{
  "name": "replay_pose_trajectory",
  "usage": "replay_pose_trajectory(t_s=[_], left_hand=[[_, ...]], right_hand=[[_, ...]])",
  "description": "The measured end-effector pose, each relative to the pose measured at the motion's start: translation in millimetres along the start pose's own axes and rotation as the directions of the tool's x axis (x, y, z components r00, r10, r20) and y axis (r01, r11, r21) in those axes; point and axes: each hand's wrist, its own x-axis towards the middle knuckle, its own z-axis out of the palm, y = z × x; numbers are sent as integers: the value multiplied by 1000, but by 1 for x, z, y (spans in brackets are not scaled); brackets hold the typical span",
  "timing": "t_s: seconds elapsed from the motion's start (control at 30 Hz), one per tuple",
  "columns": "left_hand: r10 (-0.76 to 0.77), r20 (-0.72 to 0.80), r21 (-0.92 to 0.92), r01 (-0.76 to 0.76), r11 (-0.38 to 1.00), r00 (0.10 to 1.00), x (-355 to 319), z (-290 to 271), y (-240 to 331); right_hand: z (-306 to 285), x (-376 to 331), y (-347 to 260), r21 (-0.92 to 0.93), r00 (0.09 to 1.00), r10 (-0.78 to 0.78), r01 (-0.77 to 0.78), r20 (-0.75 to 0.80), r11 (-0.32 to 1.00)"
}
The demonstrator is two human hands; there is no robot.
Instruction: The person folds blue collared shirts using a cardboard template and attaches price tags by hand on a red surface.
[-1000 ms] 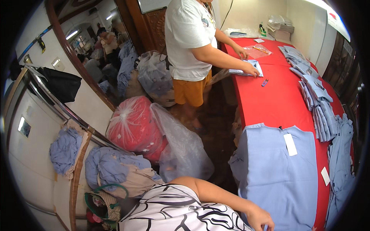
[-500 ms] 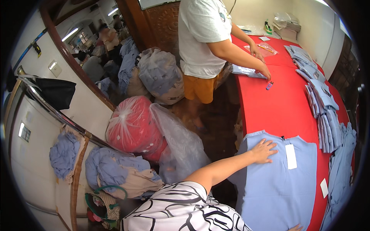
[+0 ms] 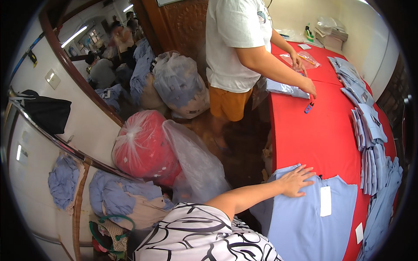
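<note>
A light blue garment (image 3: 300, 222) lies spread on the red-covered table (image 3: 311, 139), with its upper edge away from me. A blank-looking white tag (image 3: 325, 201) rests on its front, below a small dark piece at that edge. My left hand (image 3: 297, 181) is pressed flat on the garment's upper left part, open, with the fingers stretched toward the tag. My right hand is out of view. The lower end of the garment runs past the bottom of the picture.
Folded blue garments (image 3: 373, 167) line the table's right side, near a white card (image 3: 359, 232). Across the table a co-worker (image 3: 237, 48) handles a plastic-wrapped blue garment (image 3: 287, 89) beside a small blue cutter (image 3: 308, 108). Stuffed plastic bags (image 3: 143, 143) crowd the floor at left.
My right hand, at the lower edge before, has gone out of view. My left hand stays flat on the garment. The view has shifted slightly, and the co-worker's hands still work at the wrapped garment.
</note>
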Motion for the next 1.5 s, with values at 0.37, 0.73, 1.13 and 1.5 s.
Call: replay_pose_trajectory(t_s=[0.37, 0.73, 1.13, 1.5], left_hand=[[-135, 29, -36, 136, 990, 990, 4, 5, -2], [-136, 25, -34, 137, 990, 990, 3, 3, -1], [-154, 62, -65, 158, 985, 986, 4, -2, 0], [-158, 53, -102, 163, 981, 986, 3, 1, -3]], right_hand=[[12, 4, -13, -71, 998, 28, -24, 57, 997], [21, -9, -18, -63, 996, 41, -36, 79, 997], [8, 0, -21, -31, 986, 57, -53, 155, 998], [6, 4, -28, -18, 990, 28, -25, 138, 1000]])
